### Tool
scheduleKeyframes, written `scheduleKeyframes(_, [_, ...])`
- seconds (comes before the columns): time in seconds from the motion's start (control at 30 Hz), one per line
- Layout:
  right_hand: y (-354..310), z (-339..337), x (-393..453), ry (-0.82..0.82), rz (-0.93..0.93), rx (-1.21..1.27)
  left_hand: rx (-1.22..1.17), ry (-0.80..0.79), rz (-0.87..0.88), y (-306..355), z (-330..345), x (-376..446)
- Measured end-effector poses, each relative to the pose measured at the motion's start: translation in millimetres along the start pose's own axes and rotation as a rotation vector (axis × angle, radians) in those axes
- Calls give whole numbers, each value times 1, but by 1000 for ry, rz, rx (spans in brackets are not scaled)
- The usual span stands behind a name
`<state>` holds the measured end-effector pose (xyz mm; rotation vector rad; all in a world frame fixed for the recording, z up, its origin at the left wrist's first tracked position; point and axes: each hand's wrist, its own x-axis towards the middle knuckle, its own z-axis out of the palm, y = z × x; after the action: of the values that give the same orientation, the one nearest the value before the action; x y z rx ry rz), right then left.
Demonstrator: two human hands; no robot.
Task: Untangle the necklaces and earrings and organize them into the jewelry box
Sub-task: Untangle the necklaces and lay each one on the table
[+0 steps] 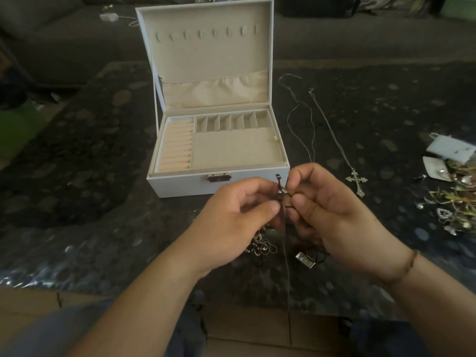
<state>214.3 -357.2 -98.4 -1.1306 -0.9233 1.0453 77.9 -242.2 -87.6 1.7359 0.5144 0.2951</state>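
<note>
Left hand and right hand both pinch black cord necklace before open jewelry box; hard tugging could tighten the knot, snagging tangle beneath.

A dark speckled stone table fills the middle. Behind it, from ten to two o'clock, runs a grey sofa. Tan floor tiles show at six o'clock, a green patch at nine. Light is dim.
</note>
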Motion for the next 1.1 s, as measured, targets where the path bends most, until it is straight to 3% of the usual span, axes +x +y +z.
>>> scheduleKeyframes(0.17, [-2,-1,-1,-32,-22,19,-4,93,9,1,-4,0])
scheduleKeyframes(0.33, [-9,1,-4,-95,-73,85,35,67,15,7,-14,1])
scheduleKeyframes(0.5, [-13,2,-7,-153,-77,147,-9,359,-82,3,-22,6])
scheduleKeyframes(0.73, [-18,-2,-8,-193,-72,233,372,634,-45,-13,-44,4])
scheduleKeyframes(0.93, [-18,-3,-9,-177,-86,206,721,448,-130,-24,-45,-2])
scheduleKeyframes(1.03, [-12,-2,-7,-149,-92,130,933,461,127,-13,-29,-11])
scheduleKeyframes(1.1, [-7,-1,-6,-114,-102,45,726,364,269,1,-13,-18])
